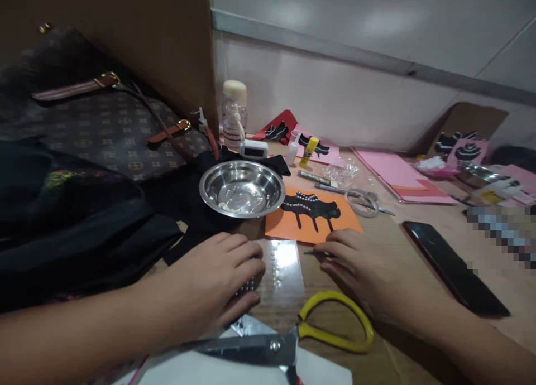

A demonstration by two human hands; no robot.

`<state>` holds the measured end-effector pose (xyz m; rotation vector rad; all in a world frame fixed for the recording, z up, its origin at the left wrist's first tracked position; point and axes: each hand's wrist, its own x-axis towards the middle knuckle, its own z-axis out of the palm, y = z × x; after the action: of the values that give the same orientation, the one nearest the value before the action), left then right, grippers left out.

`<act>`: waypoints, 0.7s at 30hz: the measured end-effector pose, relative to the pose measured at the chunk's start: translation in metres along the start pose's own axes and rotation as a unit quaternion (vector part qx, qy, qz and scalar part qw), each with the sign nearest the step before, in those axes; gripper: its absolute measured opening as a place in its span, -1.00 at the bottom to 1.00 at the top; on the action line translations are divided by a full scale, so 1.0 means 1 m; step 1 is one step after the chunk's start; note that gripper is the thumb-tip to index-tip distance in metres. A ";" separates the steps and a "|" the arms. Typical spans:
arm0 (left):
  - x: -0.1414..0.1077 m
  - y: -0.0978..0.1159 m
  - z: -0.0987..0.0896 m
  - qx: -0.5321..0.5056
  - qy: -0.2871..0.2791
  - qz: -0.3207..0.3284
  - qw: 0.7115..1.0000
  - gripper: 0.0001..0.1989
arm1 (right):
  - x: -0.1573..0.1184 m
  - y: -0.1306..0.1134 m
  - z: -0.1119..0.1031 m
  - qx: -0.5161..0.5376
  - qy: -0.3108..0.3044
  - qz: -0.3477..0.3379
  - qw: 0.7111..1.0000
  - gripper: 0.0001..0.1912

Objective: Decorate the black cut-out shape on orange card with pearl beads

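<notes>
My left hand (226,279) lies with curled fingers over a clear plastic sheet (288,279) of small stick-on pearls. Some of its beads show between the thumb and index finger. In my right hand (355,262) is a thin dark pointed tool (314,253), pinched between thumb and fingers; most of it is hidden, so its exact kind is unclear. Just beyond is an orange card (276,227) bearing a black paper cutout (316,209) trimmed with rows of white pearls. A steel bowl (243,209) with small clear bits inside stands behind my left hand.
Yellow-handled scissors (335,323) lie nearest me on white paper (251,371). To the right are a black phone (454,268) and pink papers (393,170). Behind stand a glue stick (309,152), a small squeeze bottle (293,150) and a bottle (235,111). A patterned bag (125,128) fills the left.
</notes>
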<state>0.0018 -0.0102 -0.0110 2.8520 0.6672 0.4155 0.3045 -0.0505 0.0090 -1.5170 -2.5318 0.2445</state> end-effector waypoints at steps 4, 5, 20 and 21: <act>0.001 -0.002 0.001 -0.015 -0.009 -0.003 1.000 -0.75 | 0.004 -0.001 0.012 -0.019 0.025 -0.022 0.999 -0.79; 0.001 -0.002 0.001 -0.021 -0.008 0.000 1.000 -0.77 | 0.004 -0.001 0.013 -0.029 0.032 -0.027 0.999 -0.80; 0.001 -0.006 0.000 -0.048 -0.009 0.096 0.994 -0.76 | 0.016 -0.047 0.015 0.038 0.061 -0.153 0.986 -0.76; 0.001 -0.006 0.001 -0.048 -0.008 0.095 0.994 -0.76 | 0.017 -0.046 0.018 0.044 0.056 -0.159 0.985 -0.78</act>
<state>0.0003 -0.0042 -0.0128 2.8323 0.3632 0.4388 0.2535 -0.0577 0.0030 -1.0449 -2.5851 0.2141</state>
